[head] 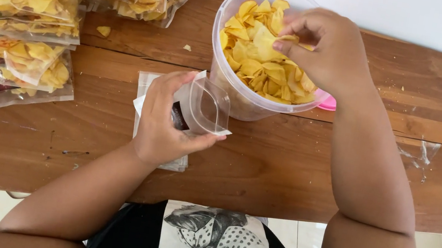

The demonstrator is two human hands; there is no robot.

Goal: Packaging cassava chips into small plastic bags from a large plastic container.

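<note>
My left hand (164, 120) holds a clear plastic pouch (206, 106) with its mouth held open, just in front of a large clear tub (222, 82). The tub is filled with yellow chips (257, 58). My right hand (324, 51) reaches into the top of the tub, its fingers closed on a few chips. Under my left hand lies a small stack of flat empty pouches (146, 83) on the wooden table (262, 167).
Several filled chip bags (12, 39) are piled at the table's left and back left. Loose chip bits (103, 31) lie near them. A pink lid edge (327, 103) shows behind the tub. Scraps of clear plastic (418, 154) lie at the right.
</note>
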